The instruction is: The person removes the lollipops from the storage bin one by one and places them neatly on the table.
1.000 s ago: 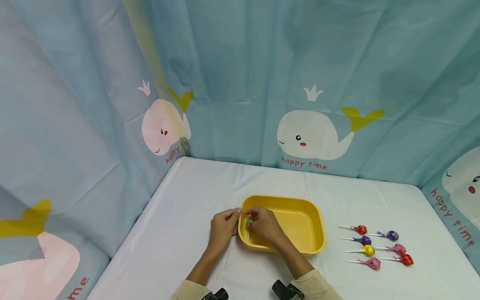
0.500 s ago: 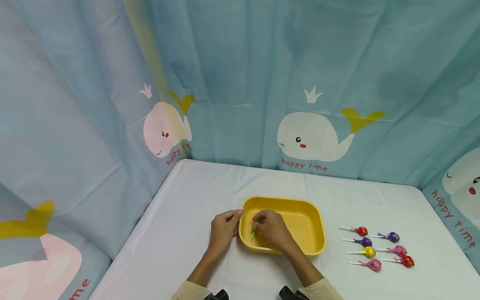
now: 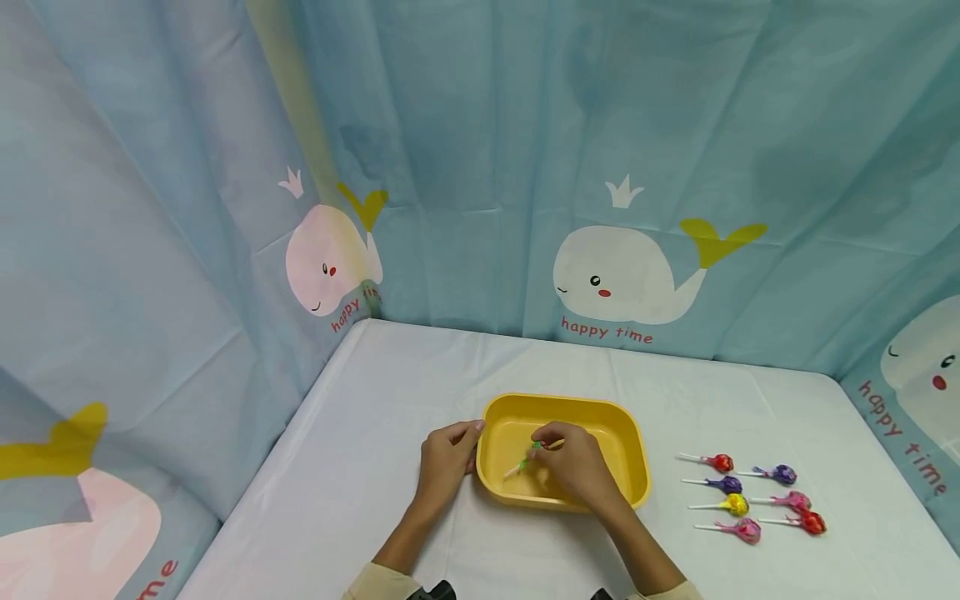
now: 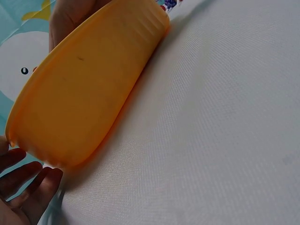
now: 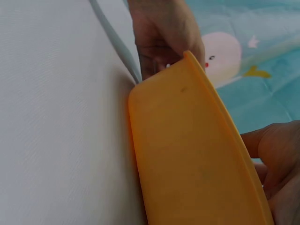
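A yellow rectangular tray (image 3: 618,437) stands on the white tabletop in the head view. At its left end my left hand (image 3: 446,458) grips the rim, thumb on top and fingertips against the outer wall, as the left wrist view shows on the tray's end (image 4: 79,93). Inside the tray, my right hand (image 3: 579,465) pinches a lollipop (image 3: 522,464) with a green wrapper and white stick. The stick points to the lower left, and the fingers partly cover the candy head. In the right wrist view the tray wall (image 5: 192,140) hides the lollipop.
To the right of the tray lie several wrapped lollipops in two rough columns, among them a yellow one (image 3: 737,504), a purple one (image 3: 727,484) and a red one (image 3: 812,522). A blue curtain (image 3: 465,167) printed with whales hangs behind the table.
My right hand has moved right, from the tray's left end towards its middle, with the green lollipop in its fingers. The left hand and the tray have stayed in place.
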The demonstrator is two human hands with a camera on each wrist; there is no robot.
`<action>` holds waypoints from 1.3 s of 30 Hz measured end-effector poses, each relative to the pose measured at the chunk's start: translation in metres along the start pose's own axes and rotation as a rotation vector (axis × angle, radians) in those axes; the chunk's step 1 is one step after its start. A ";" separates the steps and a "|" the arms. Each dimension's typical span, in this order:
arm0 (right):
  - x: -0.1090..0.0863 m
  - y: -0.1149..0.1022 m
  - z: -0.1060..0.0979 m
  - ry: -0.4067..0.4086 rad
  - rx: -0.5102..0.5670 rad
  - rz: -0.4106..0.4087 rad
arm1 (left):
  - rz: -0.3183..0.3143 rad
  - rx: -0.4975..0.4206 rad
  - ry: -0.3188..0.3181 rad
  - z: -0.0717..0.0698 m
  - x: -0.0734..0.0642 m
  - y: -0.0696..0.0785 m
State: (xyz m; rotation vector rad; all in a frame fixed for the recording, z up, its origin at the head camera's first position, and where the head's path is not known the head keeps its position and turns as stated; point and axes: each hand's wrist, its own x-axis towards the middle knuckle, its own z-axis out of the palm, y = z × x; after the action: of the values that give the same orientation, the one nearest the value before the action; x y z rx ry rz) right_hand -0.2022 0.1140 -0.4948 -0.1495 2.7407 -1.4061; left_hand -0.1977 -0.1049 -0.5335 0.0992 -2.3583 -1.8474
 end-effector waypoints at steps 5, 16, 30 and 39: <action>-0.008 0.004 -0.009 0.009 0.049 0.029 | -0.011 0.008 0.001 0.000 0.000 0.002; -0.020 0.009 -0.024 0.075 0.106 0.054 | -0.017 -0.010 0.001 0.000 0.001 0.000; -0.039 0.013 -0.045 0.131 0.197 0.086 | -0.032 -0.055 -0.008 0.000 0.000 0.001; -0.050 0.021 -0.061 0.194 0.279 0.116 | -0.038 -0.060 -0.016 0.000 0.000 -0.002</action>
State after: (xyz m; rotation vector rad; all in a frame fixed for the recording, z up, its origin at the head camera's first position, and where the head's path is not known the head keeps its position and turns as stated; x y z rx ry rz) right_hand -0.1597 0.1805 -0.4758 0.1644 2.6056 -1.8342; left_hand -0.1978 -0.1056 -0.5352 0.1239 -2.3253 -1.9412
